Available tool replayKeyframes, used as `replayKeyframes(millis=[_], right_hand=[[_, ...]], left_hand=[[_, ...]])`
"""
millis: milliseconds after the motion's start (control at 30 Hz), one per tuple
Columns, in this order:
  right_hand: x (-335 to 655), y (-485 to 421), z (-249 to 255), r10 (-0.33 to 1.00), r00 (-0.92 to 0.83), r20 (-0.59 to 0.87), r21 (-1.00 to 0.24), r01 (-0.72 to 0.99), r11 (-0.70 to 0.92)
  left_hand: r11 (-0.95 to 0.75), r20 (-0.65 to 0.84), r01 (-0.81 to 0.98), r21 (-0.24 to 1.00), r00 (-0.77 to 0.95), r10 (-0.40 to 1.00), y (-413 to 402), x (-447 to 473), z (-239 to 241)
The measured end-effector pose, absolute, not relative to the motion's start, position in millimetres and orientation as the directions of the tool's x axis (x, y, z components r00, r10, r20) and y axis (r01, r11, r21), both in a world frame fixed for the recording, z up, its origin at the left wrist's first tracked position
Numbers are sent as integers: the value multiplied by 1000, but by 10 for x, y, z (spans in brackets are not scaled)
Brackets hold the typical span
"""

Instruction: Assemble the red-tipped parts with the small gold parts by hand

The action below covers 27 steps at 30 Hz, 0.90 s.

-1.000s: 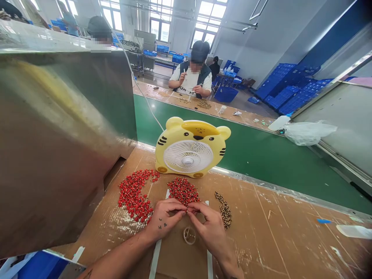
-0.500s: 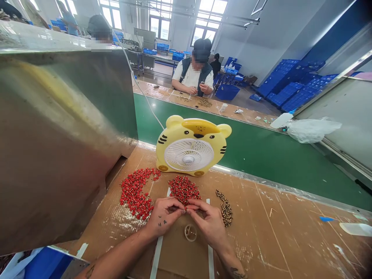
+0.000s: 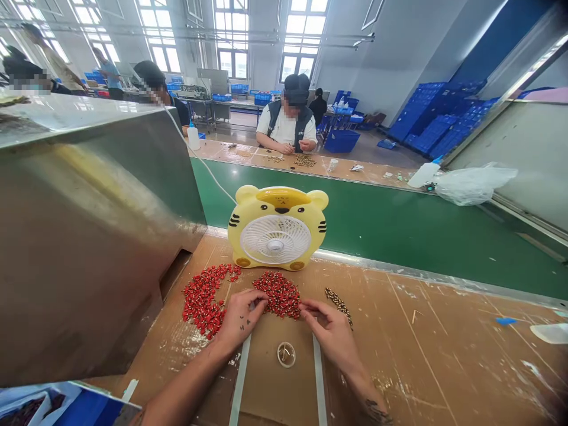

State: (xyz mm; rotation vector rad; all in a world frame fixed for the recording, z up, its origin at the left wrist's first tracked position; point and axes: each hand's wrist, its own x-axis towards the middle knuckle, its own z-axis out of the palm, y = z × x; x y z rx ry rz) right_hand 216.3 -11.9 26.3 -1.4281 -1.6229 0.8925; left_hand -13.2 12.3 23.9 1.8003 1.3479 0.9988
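A heap of small red pieces (image 3: 278, 294) lies on the cardboard-covered bench (image 3: 444, 343) in front of me. My left hand (image 3: 238, 318) rests at the heap's left edge with its fingers curled onto the pieces. My right hand (image 3: 332, 332) is at the heap's right edge, thumb and fingers pinched; what they hold is too small to make out. A wider spread of red pieces (image 3: 204, 297) lies left of my left hand. A short line of brass-coloured pieces (image 3: 339, 302) runs just beyond my right hand. A small clear ring (image 3: 286, 354) sits between my wrists.
A yellow tiger-shaped fan (image 3: 277, 228) stands behind the heaps. A big steel housing (image 3: 89, 225) fills the left. A green conveyor belt (image 3: 399, 225) runs behind the bench, where a person (image 3: 288, 127) sits opposite. A blue bin (image 3: 66, 408) is at bottom left, a plastic bag (image 3: 470, 183) far right.
My hands, pinched together in front of the middle heap before, have parted to either side of it. The view has tilted up slightly.
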Motion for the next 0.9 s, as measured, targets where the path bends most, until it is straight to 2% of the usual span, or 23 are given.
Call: replayKeyframes(millis=[167,333,400,567,700,900], right_hand=[[2278,-245,247,983,-139,117,-841,513,173],[2244,-306,318,960,-253,118,-806,541,241],[2213,-319,352,951,-288,110,-819,515,251],[2087,-330,328,948,-316,33,-862,470,187],[2034,-331,256,936,-353,14,-860,472,191],[2048,-342,252,935,-355,17,-856,478,197]], left_hand=[[-312,206,552,773,247,947,335,-13,348],[-371,181,699,612,333,926,413,-149,447],[-344,129,782,520,326,937,368,-348,509],[-328,-136,899,291,378,916,177,-808,661],[-309,-219,915,260,368,904,129,-897,646],[-313,-219,919,242,366,905,204,-832,534]])
